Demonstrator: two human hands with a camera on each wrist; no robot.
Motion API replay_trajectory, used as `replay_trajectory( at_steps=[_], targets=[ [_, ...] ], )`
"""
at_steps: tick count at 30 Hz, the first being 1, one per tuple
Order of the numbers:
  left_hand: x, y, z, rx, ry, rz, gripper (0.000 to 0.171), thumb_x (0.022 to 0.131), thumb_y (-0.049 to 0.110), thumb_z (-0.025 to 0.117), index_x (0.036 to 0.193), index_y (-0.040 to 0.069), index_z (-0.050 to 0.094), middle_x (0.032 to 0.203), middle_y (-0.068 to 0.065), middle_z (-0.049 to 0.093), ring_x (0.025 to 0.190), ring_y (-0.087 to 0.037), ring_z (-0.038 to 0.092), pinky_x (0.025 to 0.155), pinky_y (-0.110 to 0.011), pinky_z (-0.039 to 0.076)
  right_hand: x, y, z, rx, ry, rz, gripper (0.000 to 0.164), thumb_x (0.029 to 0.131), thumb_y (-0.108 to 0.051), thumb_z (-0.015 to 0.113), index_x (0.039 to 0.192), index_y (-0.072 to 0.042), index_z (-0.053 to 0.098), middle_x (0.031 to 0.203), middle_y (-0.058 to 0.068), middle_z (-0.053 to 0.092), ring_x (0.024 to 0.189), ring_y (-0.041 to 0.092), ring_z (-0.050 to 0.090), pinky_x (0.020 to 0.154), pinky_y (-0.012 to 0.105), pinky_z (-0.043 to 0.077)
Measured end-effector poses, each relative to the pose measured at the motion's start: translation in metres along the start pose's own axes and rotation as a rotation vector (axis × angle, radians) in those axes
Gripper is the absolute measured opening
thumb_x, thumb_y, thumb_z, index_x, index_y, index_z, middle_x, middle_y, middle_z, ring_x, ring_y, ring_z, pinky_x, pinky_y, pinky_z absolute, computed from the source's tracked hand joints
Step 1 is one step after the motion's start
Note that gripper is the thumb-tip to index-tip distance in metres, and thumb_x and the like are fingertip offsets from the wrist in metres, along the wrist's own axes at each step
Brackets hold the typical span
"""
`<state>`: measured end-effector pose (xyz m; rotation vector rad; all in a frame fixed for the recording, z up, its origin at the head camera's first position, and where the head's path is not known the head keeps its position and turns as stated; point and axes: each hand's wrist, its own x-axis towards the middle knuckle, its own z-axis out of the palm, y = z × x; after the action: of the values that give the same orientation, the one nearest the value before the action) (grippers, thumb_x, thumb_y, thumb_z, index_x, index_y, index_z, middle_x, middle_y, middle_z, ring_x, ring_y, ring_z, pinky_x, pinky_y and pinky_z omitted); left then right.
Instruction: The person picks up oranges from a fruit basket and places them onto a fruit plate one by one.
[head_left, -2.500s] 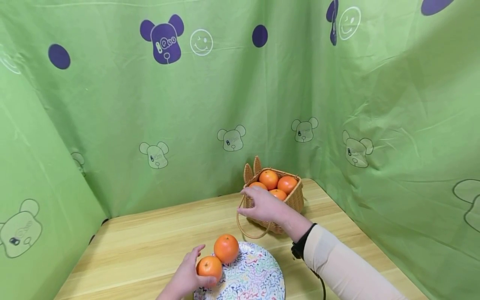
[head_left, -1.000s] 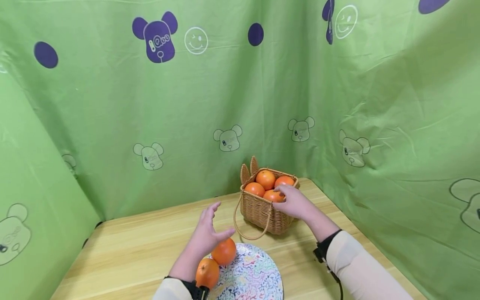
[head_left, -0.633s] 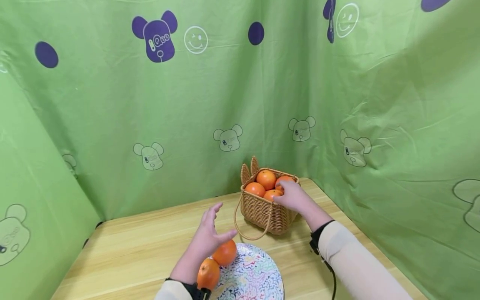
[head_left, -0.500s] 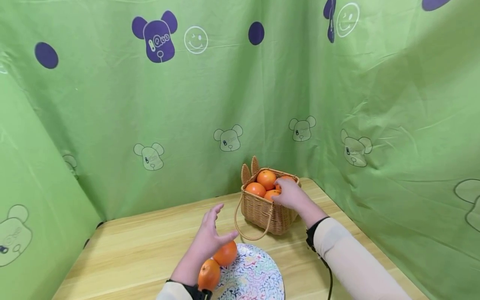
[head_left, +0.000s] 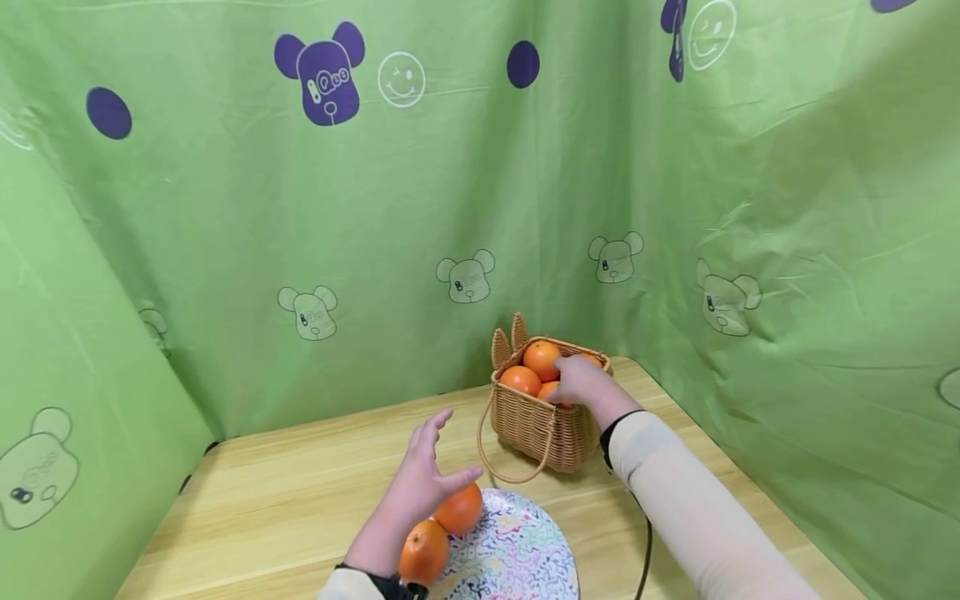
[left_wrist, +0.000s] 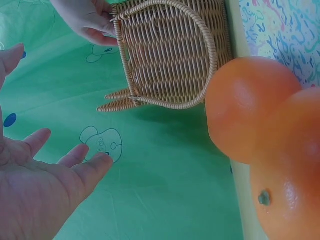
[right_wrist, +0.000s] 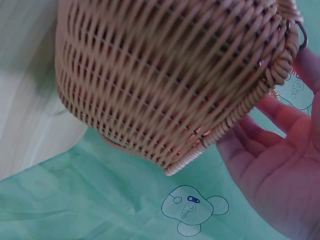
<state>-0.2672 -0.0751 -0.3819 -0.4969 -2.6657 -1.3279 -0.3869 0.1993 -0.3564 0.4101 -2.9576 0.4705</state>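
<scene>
My right hand (head_left: 588, 387) reaches over the rim of a wicker basket (head_left: 528, 425) with rabbit ears, its thumb and fingers around the front orange (head_left: 547, 391). In the right wrist view, the fingers (right_wrist: 237, 147) pass inside the rim, so how firmly they hold is hidden. Several oranges, among them a back orange (head_left: 542, 359) and a left orange (head_left: 520, 380), fill the basket. My left hand (head_left: 416, 487) hovers with fingers spread, holding nothing, above two oranges on the patterned round plate (head_left: 525, 550): a nearer orange (head_left: 425, 552) and a farther orange (head_left: 462, 508).
The basket's loop handle (head_left: 517, 481) hangs down in front, close to the plate. Green printed cloth (head_left: 390, 208) walls in the wooden table (head_left: 300, 475) at the back and sides. A dark cable (head_left: 648, 550) trails below the right sleeve.
My left hand has left the nearer orange on the plate and risen. My right hand has shifted along the basket rim and its fingers have sunk deeper among the oranges.
</scene>
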Motion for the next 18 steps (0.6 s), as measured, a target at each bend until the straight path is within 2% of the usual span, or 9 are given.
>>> replay_trajectory(
  at_steps=[4, 8, 12, 15, 18],
  targets=[
    [0.0, -0.001, -0.001, 0.002, -0.001, 0.001, 0.09, 0.07, 0.039, 0.077, 0.142, 0.019, 0.027, 0.143, -0.014, 0.027, 0.127, -0.033, 0.032, 0.1, -0.054, 0.035, 0.007, -0.004, -0.003, -0.007, -0.094, 0.035, 0.047, 0.074, -0.027, 0.069, 0.108, 0.003, 0.059, 0.096, 0.015, 0.063, 0.088, 0.027, 0.056, 0.081, 0.04, 0.046],
    [0.0, -0.003, -0.001, -0.016, -0.02, -0.011, 0.09, 0.071, 0.041, 0.075, 0.142, 0.019, 0.025, 0.143, -0.013, 0.026, 0.128, -0.033, 0.031, 0.1, -0.053, 0.035, 0.011, -0.007, -0.003, -0.042, -0.191, 0.077, 0.049, 0.08, -0.032, 0.063, 0.115, 0.002, 0.058, 0.108, 0.016, 0.061, 0.098, 0.028, 0.056, 0.087, 0.041, 0.044],
    [0.001, -0.005, -0.001, -0.043, -0.034, -0.015, 0.088, 0.072, 0.038, 0.075, 0.142, 0.021, 0.025, 0.143, -0.013, 0.025, 0.129, -0.034, 0.03, 0.101, -0.052, 0.035, 0.012, -0.013, -0.003, -0.056, -0.261, 0.111, 0.046, 0.086, -0.036, 0.057, 0.114, 0.001, 0.06, 0.113, 0.017, 0.06, 0.106, 0.032, 0.054, 0.093, 0.045, 0.041],
    [0.002, -0.007, -0.002, -0.046, -0.038, -0.013, 0.088, 0.072, 0.041, 0.075, 0.142, 0.021, 0.026, 0.143, -0.014, 0.025, 0.128, -0.035, 0.03, 0.1, -0.051, 0.036, 0.014, -0.015, -0.004, -0.023, -0.299, 0.152, 0.045, 0.088, -0.036, 0.055, 0.113, 0.0, 0.06, 0.115, 0.015, 0.059, 0.107, 0.03, 0.052, 0.096, 0.045, 0.04],
    [0.002, -0.008, -0.003, -0.053, -0.045, -0.017, 0.088, 0.071, 0.045, 0.074, 0.142, 0.021, 0.026, 0.143, -0.013, 0.025, 0.129, -0.035, 0.029, 0.099, -0.051, 0.037, 0.016, -0.015, -0.004, 0.113, -0.334, 0.235, 0.047, 0.086, -0.035, 0.059, 0.117, 0.001, 0.057, 0.116, 0.016, 0.056, 0.107, 0.027, 0.05, 0.098, 0.043, 0.038]
  ],
)
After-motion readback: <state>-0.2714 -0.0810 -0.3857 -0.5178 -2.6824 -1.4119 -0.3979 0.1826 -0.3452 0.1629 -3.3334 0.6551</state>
